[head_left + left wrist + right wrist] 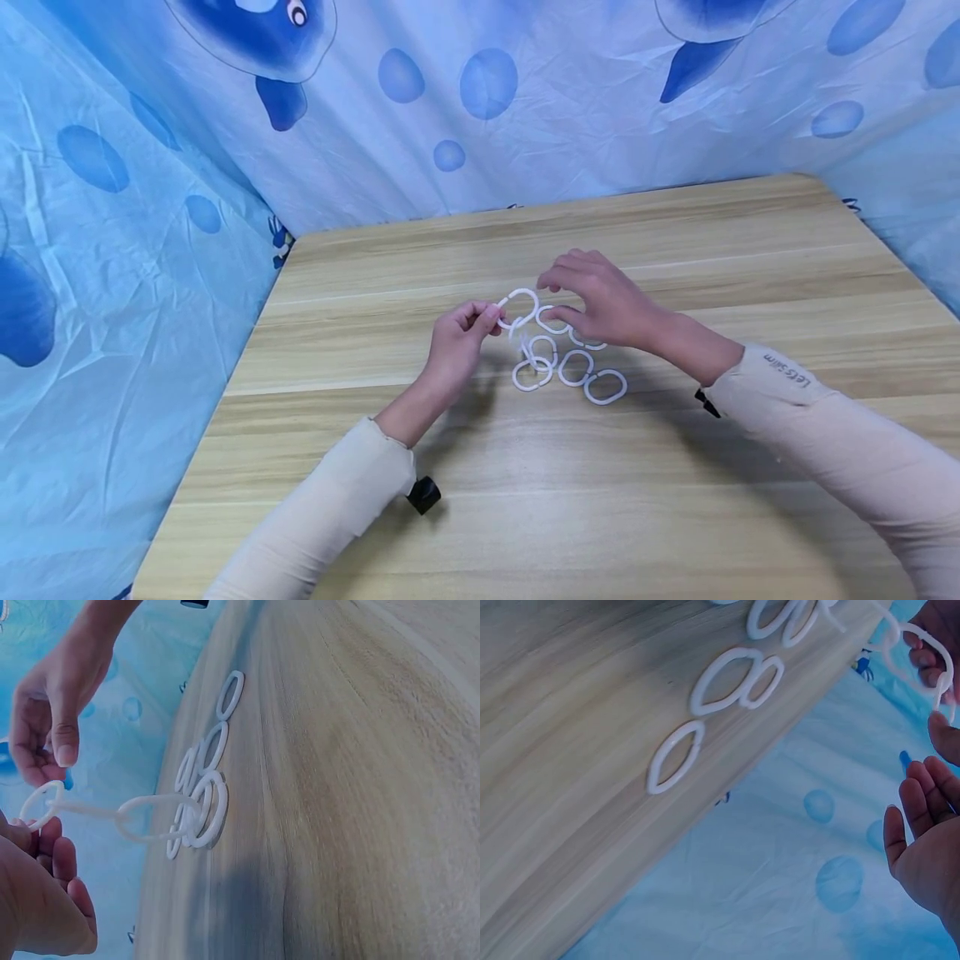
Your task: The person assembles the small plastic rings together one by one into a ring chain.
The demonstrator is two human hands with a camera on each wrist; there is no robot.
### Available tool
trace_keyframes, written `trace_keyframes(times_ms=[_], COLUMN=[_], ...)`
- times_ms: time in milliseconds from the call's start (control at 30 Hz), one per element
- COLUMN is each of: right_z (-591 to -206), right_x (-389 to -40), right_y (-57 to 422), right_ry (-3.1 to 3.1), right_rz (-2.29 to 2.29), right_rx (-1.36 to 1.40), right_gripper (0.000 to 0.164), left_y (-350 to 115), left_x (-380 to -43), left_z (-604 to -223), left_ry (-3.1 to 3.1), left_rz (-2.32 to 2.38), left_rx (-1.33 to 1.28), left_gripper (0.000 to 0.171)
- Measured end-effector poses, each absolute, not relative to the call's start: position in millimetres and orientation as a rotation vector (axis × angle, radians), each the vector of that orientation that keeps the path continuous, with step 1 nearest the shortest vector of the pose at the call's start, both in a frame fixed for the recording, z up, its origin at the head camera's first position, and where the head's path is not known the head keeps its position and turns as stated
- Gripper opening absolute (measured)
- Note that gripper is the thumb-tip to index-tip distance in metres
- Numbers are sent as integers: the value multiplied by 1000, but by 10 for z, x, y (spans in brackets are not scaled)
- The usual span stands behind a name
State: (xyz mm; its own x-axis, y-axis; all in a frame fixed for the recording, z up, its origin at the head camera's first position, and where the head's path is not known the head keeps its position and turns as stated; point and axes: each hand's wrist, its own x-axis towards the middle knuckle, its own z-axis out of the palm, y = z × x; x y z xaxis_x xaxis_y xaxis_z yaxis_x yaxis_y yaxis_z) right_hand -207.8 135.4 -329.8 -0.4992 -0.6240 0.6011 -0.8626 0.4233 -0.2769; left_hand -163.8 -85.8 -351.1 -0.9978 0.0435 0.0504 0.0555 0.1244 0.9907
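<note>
Nearest the camera: left sleeve [330, 492] and right sleeve [825, 450], both pale, the right one lettered; a black piece [424, 495] sat at the left cuff. Beneath them, wood-grained tabletop [540, 517]. On it, at the near right end of a cluster, one white oval ring [600, 404] lay flat; more white rings [560, 368] lay beside and beyond it, some overlapping.

Left hand [459, 333]: grip pinched, thumb against fingers, on the left end of the held ring [537, 302]; the ring's far end projected rightward out of the grip. Left wrist view: held ring raised off the tabletop, hanging links [86, 808] running from it down to the cluster.

Right hand [603, 300]: grip spread, thumb apart from the curved fingers, held ring just to its left.

Farthest: blue curtain [555, 158] printed with bubbles and sea animals.
</note>
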Motion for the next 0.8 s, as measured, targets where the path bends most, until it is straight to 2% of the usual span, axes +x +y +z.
trace_keyframes(times_ms=[400,800], right_z=[-3404,-3606], right_x=[-2291,-2462], right_y=[1712,1968], right_ry=[-2513,-2923], right_rz=[894,773], right_rx=[1109,968], right_gripper=[33,52], left_y=[-896,-926], left_x=[-1651,-1656], left_z=[-3525,-3524], left_ry=[-2362,-2352], left_rz=[-2050,-2071], left_rx=[-72,-84], left_gripper=[22,17])
